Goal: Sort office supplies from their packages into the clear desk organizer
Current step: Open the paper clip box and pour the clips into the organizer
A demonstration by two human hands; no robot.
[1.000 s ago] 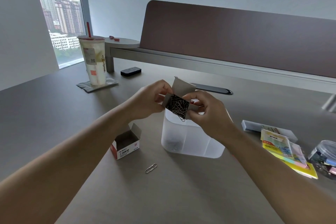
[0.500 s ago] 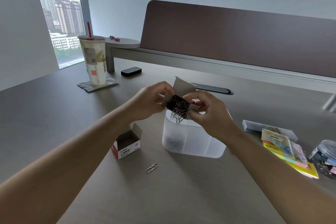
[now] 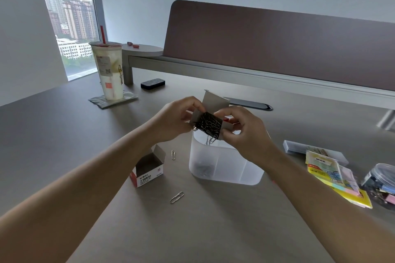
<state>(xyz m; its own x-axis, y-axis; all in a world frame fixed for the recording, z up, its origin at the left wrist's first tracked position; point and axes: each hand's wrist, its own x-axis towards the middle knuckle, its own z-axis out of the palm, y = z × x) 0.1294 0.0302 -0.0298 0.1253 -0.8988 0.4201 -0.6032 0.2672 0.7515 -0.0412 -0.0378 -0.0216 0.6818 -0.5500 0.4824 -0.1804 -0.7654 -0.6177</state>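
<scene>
Since a second ago, one more silver paper clip (image 3: 173, 154) lies on the desk beside the open red-white cardboard box (image 3: 149, 166), while left hand (image 3: 173, 119) and right hand (image 3: 241, 132) both grip the clip-filled grey cardboard box (image 3: 210, 117) tilted above the frosted clear plastic organizer (image 3: 224, 166) mid-desk.

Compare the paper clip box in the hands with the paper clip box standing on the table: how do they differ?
The held box is gripped by the left hand and right hand, tipped over the clear organizer; the table box stands alone, untouched. The held box is full of clips, some spilling out; no clips show in the table box. Both are open small cardboard boxes.
</scene>
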